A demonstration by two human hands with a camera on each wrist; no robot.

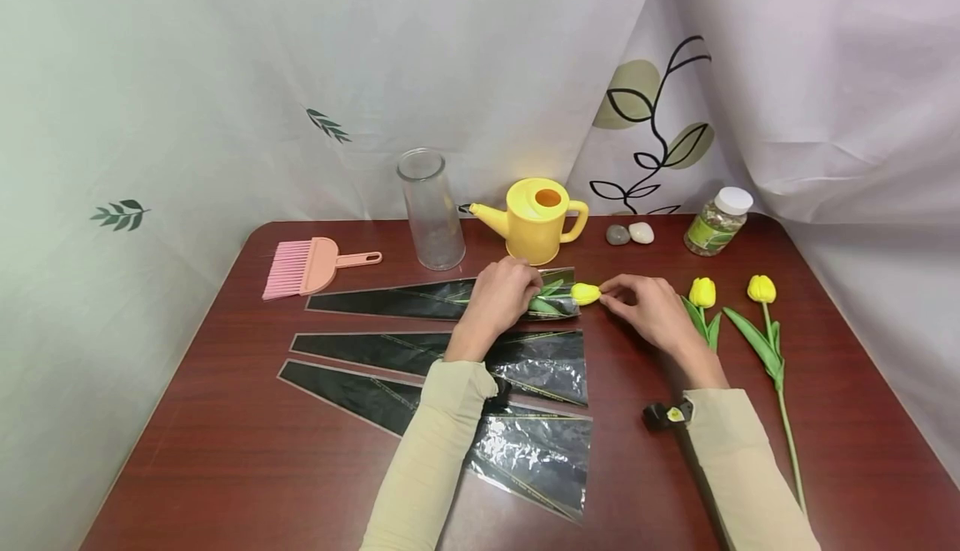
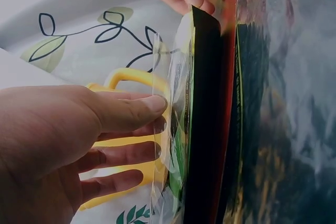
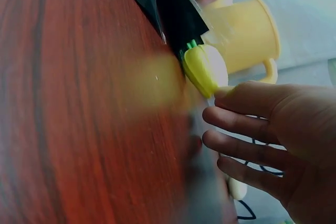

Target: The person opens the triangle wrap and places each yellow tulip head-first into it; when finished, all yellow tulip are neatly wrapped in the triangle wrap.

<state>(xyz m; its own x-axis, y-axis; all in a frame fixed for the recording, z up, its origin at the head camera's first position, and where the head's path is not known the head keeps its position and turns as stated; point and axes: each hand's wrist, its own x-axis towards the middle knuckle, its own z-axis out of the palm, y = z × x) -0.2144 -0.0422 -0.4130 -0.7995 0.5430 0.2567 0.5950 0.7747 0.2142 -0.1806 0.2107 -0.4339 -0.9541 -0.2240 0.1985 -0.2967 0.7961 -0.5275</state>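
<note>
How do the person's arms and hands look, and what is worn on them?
The pale cream fabric left sleeve and right sleeve end near the wrists. A small black device with a yellowish mark sits beside the right wrist; a dark piece shows by the left. Left hand and right hand wear no gloves.

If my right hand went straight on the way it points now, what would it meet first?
The yellow tulip head, which your right hand already touches. Past it come the black-and-clear plastic sleeve and then, probably, your left hand, though depth is hard to judge.
</note>
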